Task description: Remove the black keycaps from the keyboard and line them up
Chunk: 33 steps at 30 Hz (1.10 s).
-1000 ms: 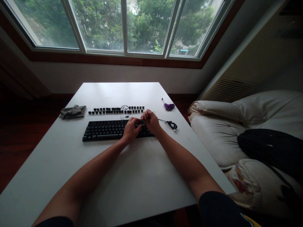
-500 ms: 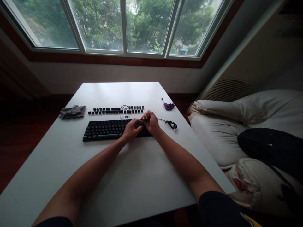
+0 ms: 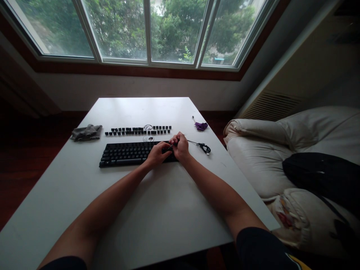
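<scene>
Black keyboard [image 3: 126, 153] lies flat midway between left and right edges of white table [image 3: 157, 210], probably for steadiness. Left hand [image 3: 157, 153], right hand [image 3: 181, 147] meet over it, fingers curled narrow; can't tell what's gripped. Loose keycaps [image 3: 136, 132] rowed nearer far edge, likely for order.

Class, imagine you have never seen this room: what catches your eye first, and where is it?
First, the left hand and right hand, close together over the right part of a black keyboard on a white table. Just beyond the keyboard lie rows of small loose black keycaps. Behind the table, a wide window shows green foliage.
</scene>
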Motion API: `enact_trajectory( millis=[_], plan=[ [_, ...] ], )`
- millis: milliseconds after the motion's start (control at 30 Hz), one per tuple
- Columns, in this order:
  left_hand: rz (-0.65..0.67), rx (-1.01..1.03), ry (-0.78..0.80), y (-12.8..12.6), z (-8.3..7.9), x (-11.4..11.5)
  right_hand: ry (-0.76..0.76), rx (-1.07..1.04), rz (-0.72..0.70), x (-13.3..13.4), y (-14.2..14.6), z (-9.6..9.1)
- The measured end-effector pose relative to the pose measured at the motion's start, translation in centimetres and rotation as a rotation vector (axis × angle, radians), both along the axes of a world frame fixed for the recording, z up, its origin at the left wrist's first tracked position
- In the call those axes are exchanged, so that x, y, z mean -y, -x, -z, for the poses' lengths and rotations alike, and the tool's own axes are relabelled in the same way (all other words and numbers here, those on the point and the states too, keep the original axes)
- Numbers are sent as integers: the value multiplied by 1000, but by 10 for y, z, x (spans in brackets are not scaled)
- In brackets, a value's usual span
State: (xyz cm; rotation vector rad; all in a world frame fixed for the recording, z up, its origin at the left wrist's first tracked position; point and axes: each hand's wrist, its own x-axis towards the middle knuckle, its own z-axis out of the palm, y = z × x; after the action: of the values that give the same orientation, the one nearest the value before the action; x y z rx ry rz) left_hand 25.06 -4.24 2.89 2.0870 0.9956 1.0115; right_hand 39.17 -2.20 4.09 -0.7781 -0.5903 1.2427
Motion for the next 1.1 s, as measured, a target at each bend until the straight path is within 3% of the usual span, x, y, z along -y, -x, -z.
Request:
enact_trajectory(
  millis=[400,967,1100],
  plan=[
    [28,24,53,0,5,-4,5,-83,-40,3,0,-2],
    [-119,-61,-114,-2,6,10,-16,81,52,4,3,-1],
    [-90,-114,-230,-2,6,11,-24,137,68,3,4,0]
  ],
)
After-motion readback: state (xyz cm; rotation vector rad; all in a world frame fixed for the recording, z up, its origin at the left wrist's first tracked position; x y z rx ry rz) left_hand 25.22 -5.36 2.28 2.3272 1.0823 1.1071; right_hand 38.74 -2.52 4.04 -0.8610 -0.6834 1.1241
